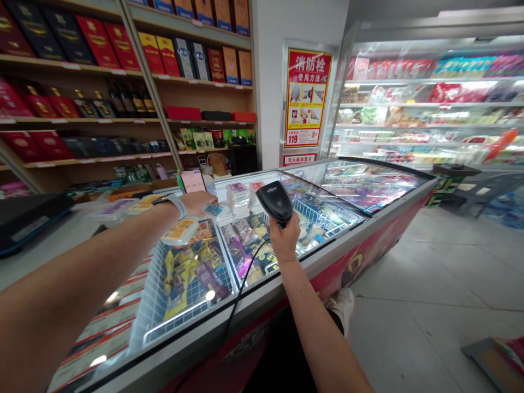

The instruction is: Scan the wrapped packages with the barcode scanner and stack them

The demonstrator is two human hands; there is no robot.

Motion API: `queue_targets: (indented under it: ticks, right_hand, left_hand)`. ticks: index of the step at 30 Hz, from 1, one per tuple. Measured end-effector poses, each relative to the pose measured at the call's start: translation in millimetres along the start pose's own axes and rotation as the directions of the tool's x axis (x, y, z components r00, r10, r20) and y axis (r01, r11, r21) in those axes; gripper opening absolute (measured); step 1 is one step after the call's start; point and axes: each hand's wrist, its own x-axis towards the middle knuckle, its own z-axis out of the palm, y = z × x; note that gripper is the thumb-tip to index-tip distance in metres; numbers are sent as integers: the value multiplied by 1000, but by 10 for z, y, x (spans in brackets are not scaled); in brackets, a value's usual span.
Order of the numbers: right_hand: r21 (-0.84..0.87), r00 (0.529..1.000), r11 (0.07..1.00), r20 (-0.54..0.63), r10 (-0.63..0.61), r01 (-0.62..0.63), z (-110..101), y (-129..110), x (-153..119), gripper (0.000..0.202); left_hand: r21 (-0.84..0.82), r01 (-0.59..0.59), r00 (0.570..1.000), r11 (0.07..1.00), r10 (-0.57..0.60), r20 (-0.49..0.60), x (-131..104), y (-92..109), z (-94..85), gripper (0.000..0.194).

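My right hand (pixel 285 237) is wrapped round the handle of a black barcode scanner (pixel 276 202), whose cable (pixel 245 275) hangs down across the freezer edge. My left hand (pixel 200 203), with a light blue watch band at the wrist, reaches over the freezer's glass top. Its fingers are at a small clear pack with a blue label (pixel 216 210); whether they grip it cannot be made out. Behind that hand a phone with a pink screen (pixel 193 181) stands upright. Stacked clear packs (pixel 238 197) lie just to the right, and a yellow pack (pixel 180 231) lies nearer me.
The chest freezer (pixel 327 250) holds wire baskets of bagged goods under glass. Shelves of boxes and bottles (pixel 213 82) rise at the back left. A black device (pixel 33 221) sits at the left. Refrigerated shelves (pixel 426 103) and a grey chair (pixel 475 191) are at the right.
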Motion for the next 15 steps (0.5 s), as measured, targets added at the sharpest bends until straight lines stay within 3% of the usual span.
queue_targets:
  ticks: [3,6,8,11,13,15]
  right_hand:
    - [6,1000,1000,6,-4,4,-3,3,-3,29]
    - [3,1000,1000,5,-13,13,-4,4,-3,29]
    - [-8,1000,1000,7,-29,29,-6,-2,-2,29]
    - [-27,997,997,29,-70,71,-11,-27,1,26]
    - [-28,993,994,54,-106,107,-12,-50,2,24]
    - [-22,986,988,83,-148,150,-8,-72,-3,22]
  left_hand:
    - [41,-51,987,998,44,155,-76,-49,-80,37]
    - [74,-56,988,996,44,150,-227,-70,-143,51]
    - [92,-22,996,996,15,83,-390,-50,-152,65]
    - [121,81,996,989,-74,-58,-726,41,-106,70]
    - [131,162,977,978,-140,-161,-979,136,-42,70]
    - [118,259,926,959,-212,-312,-1209,237,32,64]
